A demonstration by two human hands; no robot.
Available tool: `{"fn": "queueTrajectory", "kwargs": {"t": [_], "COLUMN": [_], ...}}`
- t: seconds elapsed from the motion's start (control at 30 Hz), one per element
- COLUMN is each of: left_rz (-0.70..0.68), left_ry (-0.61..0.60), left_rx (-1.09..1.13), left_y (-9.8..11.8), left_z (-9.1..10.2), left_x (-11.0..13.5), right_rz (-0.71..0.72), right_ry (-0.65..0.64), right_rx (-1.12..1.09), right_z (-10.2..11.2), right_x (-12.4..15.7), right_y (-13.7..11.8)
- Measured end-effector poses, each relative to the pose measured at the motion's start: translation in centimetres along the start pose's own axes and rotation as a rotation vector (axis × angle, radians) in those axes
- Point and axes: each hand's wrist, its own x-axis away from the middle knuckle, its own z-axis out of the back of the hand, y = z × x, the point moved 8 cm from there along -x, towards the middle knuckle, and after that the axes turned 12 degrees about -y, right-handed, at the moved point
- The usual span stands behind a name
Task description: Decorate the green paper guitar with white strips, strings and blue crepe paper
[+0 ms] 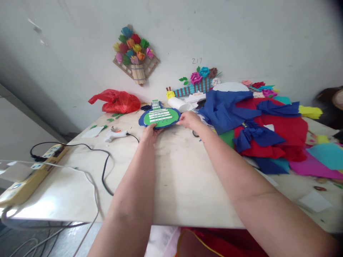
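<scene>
Near the back of the table I hold a small lute-shaped paper craft (175, 113), with a green face, a blue ruffled border, white strips across it and thin strings. Its narrow neck points away from me toward the wall. My left hand (151, 132) grips the near edge, thumb on top and the other fingers underneath, partly hidden. At the right edge, my right hand (190, 120) pinches the blue border between thumb and fingers. A white hot glue gun (117, 135) lies on the table left of my left hand, its black cord trailing toward my forearm.
Blue crepe paper (227, 110) and red paper (284, 132) are heaped at the right. A red plastic bag (118, 101) and white paper roll (179, 105) lie at the back. A power strip (16, 189) with cords occupies the left edge. A flower craft (138, 73) leans on the wall.
</scene>
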Motion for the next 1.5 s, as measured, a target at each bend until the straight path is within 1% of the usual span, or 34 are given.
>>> {"fn": "queueTrajectory", "kwargs": {"t": [0.1, 0.17, 0.27, 0.33, 0.4, 0.47, 0.6, 0.7, 0.8, 1.17, 1.33, 1.5], "left_rz": [-0.017, -0.027, -0.021, -0.012, -0.006, -0.003, 0.015, 0.039, 0.049, 0.038, 0.032, 0.023], "left_ry": [0.004, -0.002, -0.014, -0.018, -0.023, -0.036, -0.085, -0.112, -0.13, -0.125, -0.138, -0.151], "left_rx": [0.019, 0.026, 0.015, 0.008, 0.007, 0.009, 0.022, 0.035, 0.052, 0.092, 0.096, 0.089], "left_y": [0.2, 0.2, 0.2, 0.2, 0.2, 0.1, 0.0, -0.2, -0.3, -0.2, -0.2, -0.2], "left_z": [0.0, -0.1, -0.3, -0.3, -0.3, -0.4, -0.6, -0.7, -0.7, -0.6, -0.5, -0.5], "left_x": [0.1, 0.1, 0.2, 0.3, 0.4, 0.4, 0.3, 0.2, 0.2, 0.4, 0.3, 0.2], "right_rz": [-0.022, -0.003, 0.073, 0.136, 0.187, 0.199, 0.271, 0.293, 0.29, 0.192, 0.248, 0.277], "right_ry": [-0.099, -0.155, -0.216, -0.221, -0.189, -0.135, 0.006, 0.049, 0.068, 0.17, 0.166, 0.2], "right_rx": [0.011, 0.006, -0.05, -0.09, -0.113, -0.099, -0.03, -0.016, -0.007, 0.019, -0.037, 0.006], "right_z": [0.4, 0.6, 0.4, -0.1, -0.6, -1.1, -1.6, -1.8, -1.9, -1.6, -2.3, -2.3], "right_x": [0.0, -0.1, -0.2, -0.3, -0.4, -0.5, 0.0, 0.5, 0.9, 1.1, 0.6, 0.7], "right_y": [0.7, 1.2, 1.4, 1.0, 0.1, -0.9, -3.3, -4.3, -4.5, -3.8, -3.9, -4.2]}}
